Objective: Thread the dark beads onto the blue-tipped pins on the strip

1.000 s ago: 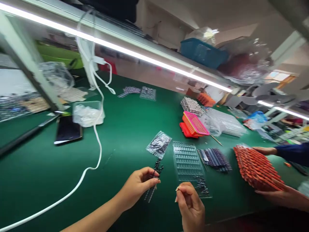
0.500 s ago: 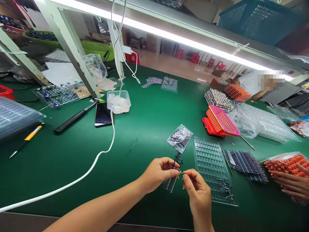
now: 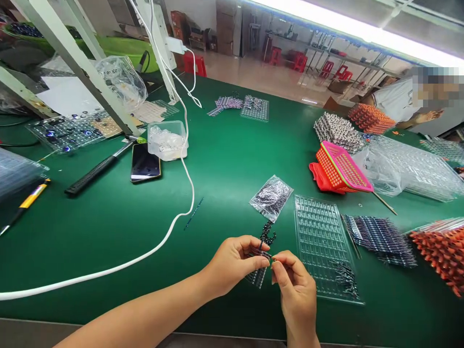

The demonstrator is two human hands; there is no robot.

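My left hand is closed, thumb and fingers pinching a thin dark strip that is partly hidden. My right hand is pinched closed at the strip's right end, on something too small to name. Beneath the hands lies a dark, beaded-looking strip, largely covered by the left fingers. Small loose black beads are spilled just beyond, by the mouth of a clear bag of dark beads. Right of the hands is a clear slotted plastic tray with several short dark pieces on its near corner.
A stack of dark strips and orange pieces lie at the right, behind them a pink basket. A white cable crosses the left side, near a phone, a hammer and a clear tub.
My fingertips have come together: the right pinch now meets the end of the strip in my left hand. The view has shifted, and a co-worker's hand on the orange pieces has left it.
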